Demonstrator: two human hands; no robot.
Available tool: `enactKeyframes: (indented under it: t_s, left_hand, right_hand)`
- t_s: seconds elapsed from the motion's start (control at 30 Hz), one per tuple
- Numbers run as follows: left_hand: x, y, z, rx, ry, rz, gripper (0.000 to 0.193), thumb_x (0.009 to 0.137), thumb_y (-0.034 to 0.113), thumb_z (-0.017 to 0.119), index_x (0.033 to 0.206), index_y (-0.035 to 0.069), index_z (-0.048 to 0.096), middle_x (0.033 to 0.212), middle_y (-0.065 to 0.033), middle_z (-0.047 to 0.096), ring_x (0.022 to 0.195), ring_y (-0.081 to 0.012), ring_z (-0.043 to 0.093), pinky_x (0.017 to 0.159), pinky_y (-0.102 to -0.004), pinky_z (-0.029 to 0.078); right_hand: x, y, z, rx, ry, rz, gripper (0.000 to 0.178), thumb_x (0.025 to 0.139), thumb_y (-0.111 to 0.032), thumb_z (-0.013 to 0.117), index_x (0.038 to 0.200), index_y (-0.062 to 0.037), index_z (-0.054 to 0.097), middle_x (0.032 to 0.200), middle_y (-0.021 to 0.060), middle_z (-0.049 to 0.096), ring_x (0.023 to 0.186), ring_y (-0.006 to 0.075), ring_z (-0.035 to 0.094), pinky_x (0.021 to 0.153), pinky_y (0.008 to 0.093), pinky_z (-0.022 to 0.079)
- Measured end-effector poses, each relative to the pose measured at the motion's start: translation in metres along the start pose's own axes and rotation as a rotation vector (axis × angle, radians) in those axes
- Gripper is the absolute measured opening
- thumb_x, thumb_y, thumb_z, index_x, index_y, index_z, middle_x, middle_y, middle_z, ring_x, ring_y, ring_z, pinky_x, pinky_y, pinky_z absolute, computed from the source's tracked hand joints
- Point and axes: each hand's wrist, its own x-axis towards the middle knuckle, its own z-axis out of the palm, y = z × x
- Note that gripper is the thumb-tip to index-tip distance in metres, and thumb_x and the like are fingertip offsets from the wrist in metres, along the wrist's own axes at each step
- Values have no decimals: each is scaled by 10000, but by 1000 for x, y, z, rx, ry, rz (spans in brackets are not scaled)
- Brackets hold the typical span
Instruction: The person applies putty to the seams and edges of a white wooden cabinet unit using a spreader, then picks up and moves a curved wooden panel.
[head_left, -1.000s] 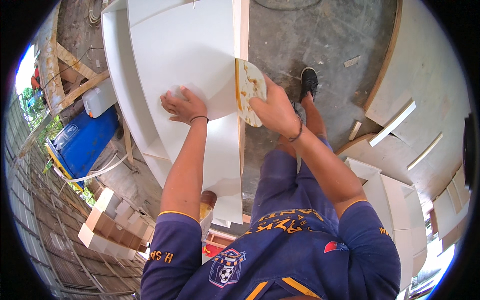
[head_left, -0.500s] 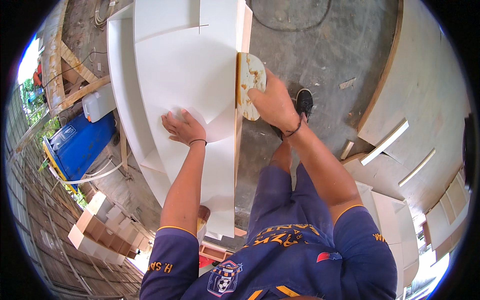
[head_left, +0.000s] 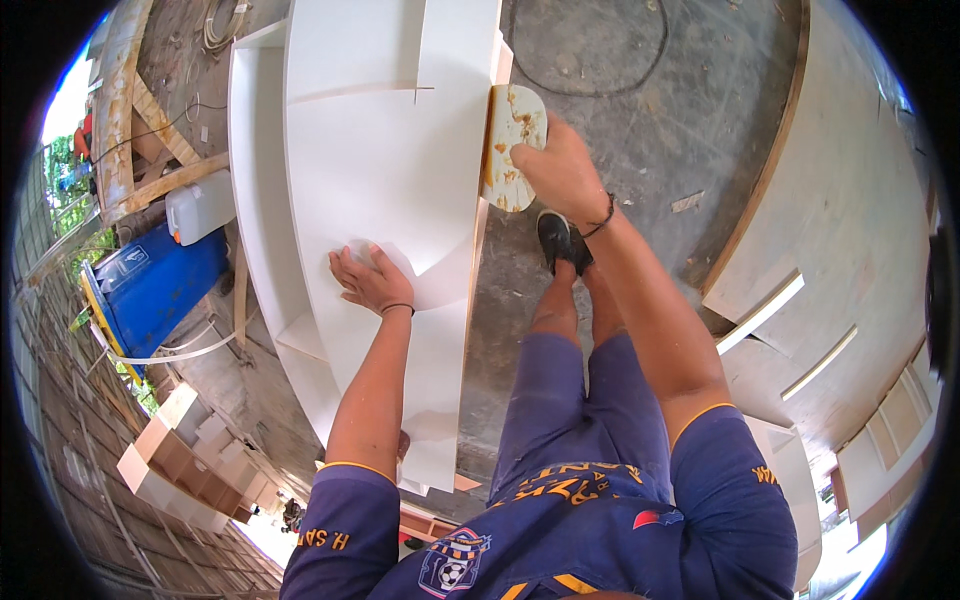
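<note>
Between panel edge (head_left: pixel 470 290) and floor space (head_left: pixel 690 130), right hand (head_left: pixel 564 172) pinches block (head_left: pixel 515 165), left hand (head_left: pixel 374 280) spread

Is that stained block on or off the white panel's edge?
On, apparently: the stained block meets the white panel without a visible gap, held by the right hand.

Smooth white panel (head_left: pixel 385 190), stained block (head_left: pixel 507 135), perhaps plastic, scuffed concrete floor (head_left: pixel 625 125), matt cloth shirt (head_left: pixel 580 545)

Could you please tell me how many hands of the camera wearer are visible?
2. The left hand rests open on the white panel; the right hand holds the brown-streaked block at the panel's edge. Both are in view, the right one partly behind the block.
</note>
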Motion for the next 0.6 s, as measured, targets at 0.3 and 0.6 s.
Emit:
enactKeyframes:
  t_s: [0.3, 0.6]
  left_hand:
    - [-1, -2, 3, 15, -7, 3, 517, 927, 375, 458, 1340, 90, 332, 1514, -71, 189, 1417, -249, 160, 1106, -604, 70]
    - [5, -16, 9, -30, 11, 18, 564, 924, 424, 463, 1349, 75, 336, 1517, -96, 186, 1412, -301, 163, 1092, -616, 67]
  right_hand:
    - [-6, -12, 6, -44, 40, -22, 425, 747, -143, 523, 1116, 65, 550, 987, 290, 630, 959, 437, 601, 860, 402, 473]
    - [6, -30, -21, 130, 44, 34, 469, 742, -110, 520, 1177, 65, 528, 1006, 242, 653, 955, 360, 636, 881, 373, 474]
